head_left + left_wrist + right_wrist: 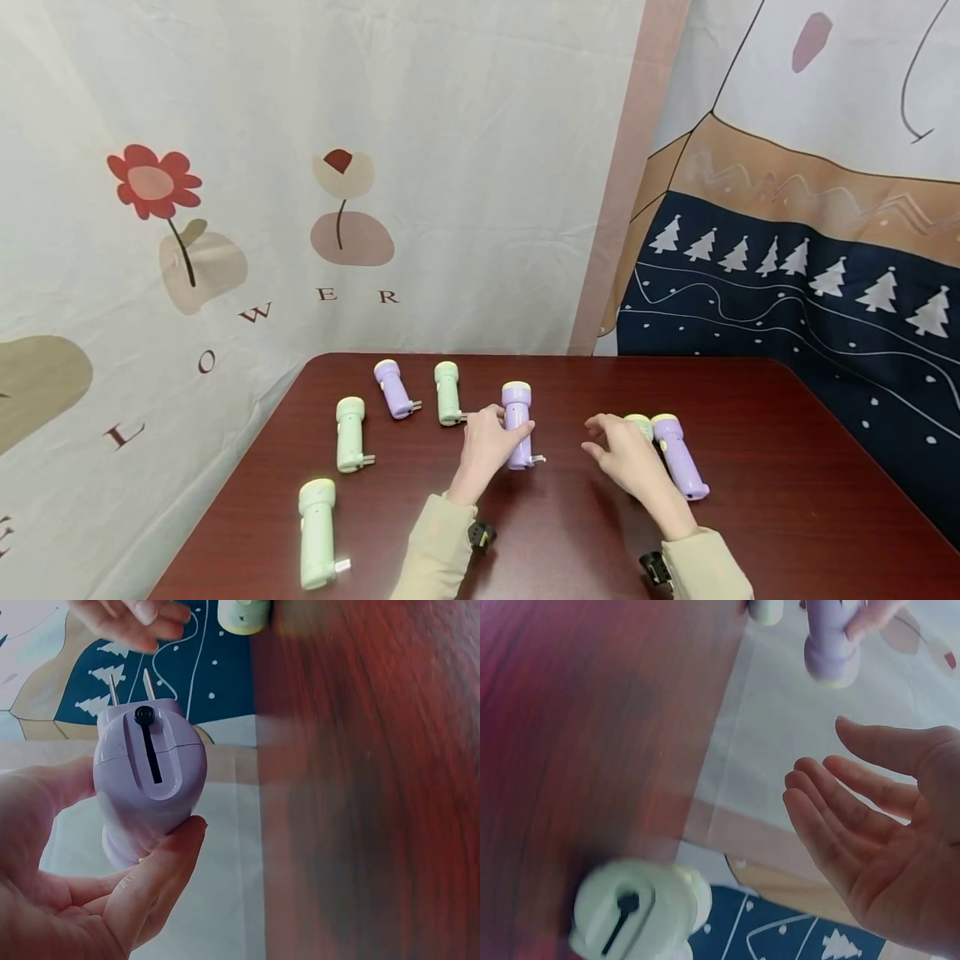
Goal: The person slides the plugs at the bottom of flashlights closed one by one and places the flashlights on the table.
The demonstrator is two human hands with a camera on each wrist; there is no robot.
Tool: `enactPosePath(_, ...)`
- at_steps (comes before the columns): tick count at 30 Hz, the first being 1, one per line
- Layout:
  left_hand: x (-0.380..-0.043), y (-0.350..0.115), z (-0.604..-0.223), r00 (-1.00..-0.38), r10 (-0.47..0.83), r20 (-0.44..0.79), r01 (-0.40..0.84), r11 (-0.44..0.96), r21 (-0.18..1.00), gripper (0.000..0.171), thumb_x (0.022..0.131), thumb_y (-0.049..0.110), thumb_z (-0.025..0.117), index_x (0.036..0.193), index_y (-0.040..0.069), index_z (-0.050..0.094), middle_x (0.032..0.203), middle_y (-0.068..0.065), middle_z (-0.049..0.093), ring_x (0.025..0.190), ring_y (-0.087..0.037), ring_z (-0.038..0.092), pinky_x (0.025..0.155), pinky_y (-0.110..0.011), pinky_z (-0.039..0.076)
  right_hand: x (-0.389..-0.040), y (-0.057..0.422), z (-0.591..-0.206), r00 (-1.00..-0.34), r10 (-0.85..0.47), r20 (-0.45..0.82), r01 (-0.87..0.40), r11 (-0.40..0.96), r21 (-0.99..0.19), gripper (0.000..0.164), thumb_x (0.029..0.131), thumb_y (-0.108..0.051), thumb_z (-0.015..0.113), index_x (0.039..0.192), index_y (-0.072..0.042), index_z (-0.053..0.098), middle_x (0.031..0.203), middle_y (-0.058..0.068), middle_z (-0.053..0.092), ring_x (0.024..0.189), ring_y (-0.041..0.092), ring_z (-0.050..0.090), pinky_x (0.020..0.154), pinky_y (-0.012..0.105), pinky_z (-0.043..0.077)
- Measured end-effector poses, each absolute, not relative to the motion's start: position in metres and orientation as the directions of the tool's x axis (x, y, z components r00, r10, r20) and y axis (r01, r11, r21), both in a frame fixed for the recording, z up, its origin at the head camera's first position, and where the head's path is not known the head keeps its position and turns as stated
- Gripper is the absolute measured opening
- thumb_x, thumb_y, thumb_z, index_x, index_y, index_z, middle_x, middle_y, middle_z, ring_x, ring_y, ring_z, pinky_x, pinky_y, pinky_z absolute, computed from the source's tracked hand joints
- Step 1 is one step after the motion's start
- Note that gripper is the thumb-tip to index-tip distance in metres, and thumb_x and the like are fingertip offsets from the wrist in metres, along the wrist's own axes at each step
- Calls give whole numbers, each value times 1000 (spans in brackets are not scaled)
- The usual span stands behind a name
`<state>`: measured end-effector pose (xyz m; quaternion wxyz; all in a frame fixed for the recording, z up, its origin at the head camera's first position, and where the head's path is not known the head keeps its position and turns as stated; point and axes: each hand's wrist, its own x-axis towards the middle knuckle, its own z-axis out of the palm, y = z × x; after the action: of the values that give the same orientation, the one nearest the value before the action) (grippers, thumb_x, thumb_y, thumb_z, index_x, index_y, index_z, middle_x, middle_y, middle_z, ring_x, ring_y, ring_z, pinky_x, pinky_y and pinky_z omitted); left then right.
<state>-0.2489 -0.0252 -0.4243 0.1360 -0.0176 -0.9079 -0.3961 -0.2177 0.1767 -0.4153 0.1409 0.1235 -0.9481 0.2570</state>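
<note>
My left hand (491, 442) grips a purple flashlight (518, 425) by its body, thumb on one side and fingers on the other. Its two metal plug prongs (148, 684) stick out at the tail end, beside a black slider (145, 715). To the right, my right hand (626, 454) hovers with fingers loosely bent and nothing in them. Just beyond that hand lie another purple flashlight (679, 458) and a green flashlight (634, 911), side by side. The right hand partly hides the green one in the head view.
On the left of the dark red table (247, 517) are a near green flashlight (317, 533), a second green one (350, 435), a purple one (393, 389) and a far green one (447, 393), all with prongs out. Printed cloth (480, 167) hangs behind.
</note>
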Motion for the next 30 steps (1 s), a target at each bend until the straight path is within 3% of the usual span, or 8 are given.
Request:
enactPosePath(7, -250, -19, -426, -963, -94, 253, 131, 655, 744, 44, 68, 39, 75, 87, 0, 66, 75, -10, 67, 64, -18, 58, 56, -27, 43, -216, 158, -419, -936, -192, 296, -318, 822, -472, 24, 74, -14, 74, 96, -9, 65, 90, 2, 67, 80, 13, 63, 71, 30, 52)
enactPosePath(18, -249, -10, -426, -964, -114, 239, 125, 599, 791, 43, 68, 38, 75, 87, 0, 65, 77, -10, 68, 67, -17, 61, 58, -26, 46, -212, 141, -426, -911, -284, 299, -398, 795, -458, 32, 73, -19, 75, 102, -8, 65, 94, 5, 69, 79, 12, 65, 67, 27, 50)
enactPosePath(30, -249, -7, -427, -963, -136, 235, 112, 592, 798, 42, 68, 38, 75, 85, 2, 60, 75, -8, 66, 66, -15, 58, 58, -25, 44, -212, 135, -430, -872, -296, 390, -440, 824, -358, 29, 70, -17, 77, 96, -9, 66, 86, 2, 68, 75, 13, 63, 63, 26, 49)
